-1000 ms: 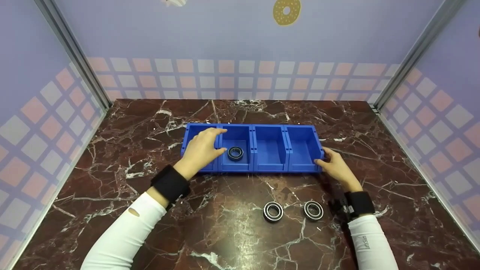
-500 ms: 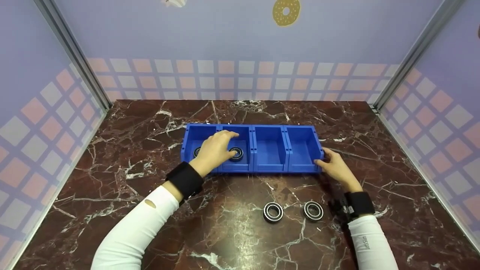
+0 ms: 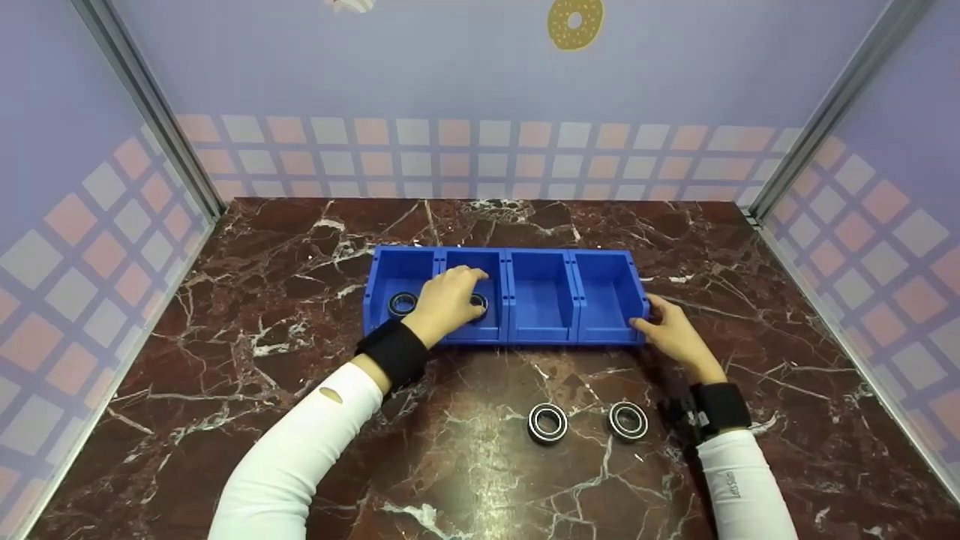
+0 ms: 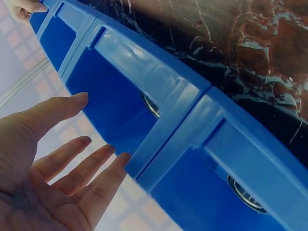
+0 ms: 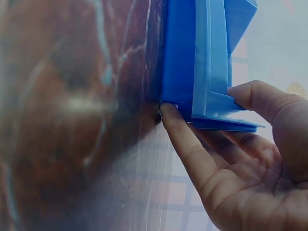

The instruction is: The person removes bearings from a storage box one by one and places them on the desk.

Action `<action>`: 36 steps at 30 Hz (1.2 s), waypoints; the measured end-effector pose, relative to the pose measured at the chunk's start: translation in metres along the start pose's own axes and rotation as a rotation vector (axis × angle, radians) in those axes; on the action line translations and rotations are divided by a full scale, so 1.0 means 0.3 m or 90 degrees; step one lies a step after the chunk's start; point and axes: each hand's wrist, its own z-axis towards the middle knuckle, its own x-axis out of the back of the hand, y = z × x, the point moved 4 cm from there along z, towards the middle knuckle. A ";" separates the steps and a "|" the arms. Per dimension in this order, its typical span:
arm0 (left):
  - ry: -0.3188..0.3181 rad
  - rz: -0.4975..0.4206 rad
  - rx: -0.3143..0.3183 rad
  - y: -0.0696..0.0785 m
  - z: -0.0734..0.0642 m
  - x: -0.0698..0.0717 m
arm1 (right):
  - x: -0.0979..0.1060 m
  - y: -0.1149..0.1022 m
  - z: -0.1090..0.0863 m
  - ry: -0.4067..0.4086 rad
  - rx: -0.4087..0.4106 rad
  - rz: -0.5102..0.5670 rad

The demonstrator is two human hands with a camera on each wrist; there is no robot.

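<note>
the marbled bench [image 3: 315, 465] bore blue bins [image 3: 541, 304] toward its back edge, the right hand [image 3: 673, 334] pinching their right end. the left hand [image 3: 448, 298], fingers apart, hung over the second bin's bearing [image 3: 481, 307]; another bearing [image 3: 394, 304] sat leftmost, two bearings [image 3: 534, 427] nearer the front edge. sleeve print [image 3: 733, 484] perhaps read "letsslim".

The head camera faces forward and down over the blue four-bin row [image 3: 541, 334]. Wrist views are close: the left looks along it past the left hand [image 4: 48, 195], the right shares its right end with the head.
</note>
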 end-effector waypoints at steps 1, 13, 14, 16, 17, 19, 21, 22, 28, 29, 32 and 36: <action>-0.002 0.005 0.001 0.001 0.003 -0.005 | 0.000 -0.001 0.000 0.001 0.000 -0.002; -0.026 0.051 0.029 0.011 0.039 -0.063 | 0.004 -0.002 0.000 0.001 -0.001 0.013; -0.028 0.053 0.031 0.012 0.042 -0.068 | 0.003 -0.002 0.000 0.001 0.000 0.014; -0.033 0.055 0.035 0.012 0.046 -0.079 | 0.003 -0.002 -0.001 0.000 0.001 0.017; -0.035 0.055 0.037 0.013 0.048 -0.085 | 0.003 -0.002 0.000 -0.001 0.001 0.019; -0.036 0.057 0.039 0.012 0.050 -0.095 | 0.004 -0.002 -0.001 -0.002 0.001 0.018; -0.031 0.063 0.042 0.012 0.053 -0.103 | 0.005 -0.002 -0.002 -0.003 -0.001 0.020; -0.029 0.068 0.044 0.011 0.054 -0.106 | 0.005 -0.002 -0.002 -0.004 -0.003 0.019; -0.013 0.102 0.067 0.011 0.063 -0.119 | 0.003 0.003 -0.003 -0.012 -0.019 0.027; -0.014 0.105 0.071 0.011 0.065 -0.122 | 0.003 0.004 -0.004 -0.013 -0.022 0.029; -0.021 0.109 0.080 0.011 0.071 -0.130 | 0.004 0.004 -0.006 -0.011 -0.024 0.033; -0.019 0.108 0.088 0.011 0.078 -0.140 | 0.004 0.002 -0.005 -0.008 -0.016 0.030</action>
